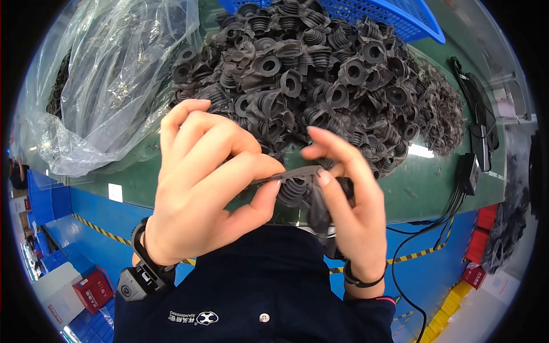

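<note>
Between my two hands, over the near edge of the green table, is a black ribbed rubber boot (293, 193) with thin flash around it. My left hand (211, 171) pinches the flash at its left side between thumb and forefinger. On the other side, my right hand (351, 197) grips the boot's edge with thumb and fingers, and a dark flap of flash hangs below the thumb. Just beyond my hands lies a large heap of similar rubber boots (286, 83), many with ragged flash still attached.
A clear plastic bag (114, 86) covers the table's left side. Behind the heap stands a blue plastic basket (389, 17). Torn rubber scraps (443, 114) lie to the right, near a black device with cables (469, 174). The green table (423, 194) ends close to my body.
</note>
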`<state>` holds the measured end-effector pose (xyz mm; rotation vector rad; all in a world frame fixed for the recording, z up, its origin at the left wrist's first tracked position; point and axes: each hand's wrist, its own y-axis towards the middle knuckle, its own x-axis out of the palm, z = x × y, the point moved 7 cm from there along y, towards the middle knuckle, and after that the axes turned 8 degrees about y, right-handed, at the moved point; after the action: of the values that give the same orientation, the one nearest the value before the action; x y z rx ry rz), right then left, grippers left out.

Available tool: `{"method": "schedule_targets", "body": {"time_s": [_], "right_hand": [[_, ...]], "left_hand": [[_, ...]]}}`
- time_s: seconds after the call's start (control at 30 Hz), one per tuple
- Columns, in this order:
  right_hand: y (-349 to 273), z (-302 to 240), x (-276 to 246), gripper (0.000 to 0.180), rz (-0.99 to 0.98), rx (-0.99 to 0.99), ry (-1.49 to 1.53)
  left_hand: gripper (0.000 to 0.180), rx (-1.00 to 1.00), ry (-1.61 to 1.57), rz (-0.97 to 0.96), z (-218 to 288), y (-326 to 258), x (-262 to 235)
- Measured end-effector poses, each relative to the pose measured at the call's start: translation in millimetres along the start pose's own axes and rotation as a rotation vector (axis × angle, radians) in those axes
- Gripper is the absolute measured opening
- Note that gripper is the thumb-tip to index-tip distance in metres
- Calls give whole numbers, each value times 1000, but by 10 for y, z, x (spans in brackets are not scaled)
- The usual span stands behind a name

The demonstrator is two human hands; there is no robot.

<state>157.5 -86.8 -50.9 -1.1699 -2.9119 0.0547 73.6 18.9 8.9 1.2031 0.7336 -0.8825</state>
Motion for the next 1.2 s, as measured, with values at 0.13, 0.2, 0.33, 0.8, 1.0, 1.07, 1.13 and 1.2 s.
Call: {"method": "schedule_targets", "body": {"time_s": [0.13, 0.2, 0.33, 0.8, 1.0, 1.07, 1.13, 1.2], "right_hand": [[-108, -337, -75, 37, -26, -174, -135], [-126, -451, 23, 41, -47, -279, -307], [-76, -166, 95, 37, -153, -146, -199], [-38, -65, 37, 27, -129, -48, -34], [-137, -195, 160, 21, -128, -275, 110], [-101, -110, 127, 24, -174, -144, 221], [-48, -119, 67, 34, -144, -196, 244], [-3, -112, 52, 40, 16, -169, -97]], "left_hand": [[19, 4, 9, -1, 82, 39, 33], [19, -2, 89, 54, 98, 41, -61], [20, -1, 44, 72, 48, 17, -60], [24, 17, 2, 81, 101, -51, -84], [21, -168, 6, 234, -256, -19, 9], [15, -1, -440, -36, -77, -4, 101], [19, -265, -979, -104, -211, -75, 206], [22, -237, -1024, -46, -193, -106, 163]]}}
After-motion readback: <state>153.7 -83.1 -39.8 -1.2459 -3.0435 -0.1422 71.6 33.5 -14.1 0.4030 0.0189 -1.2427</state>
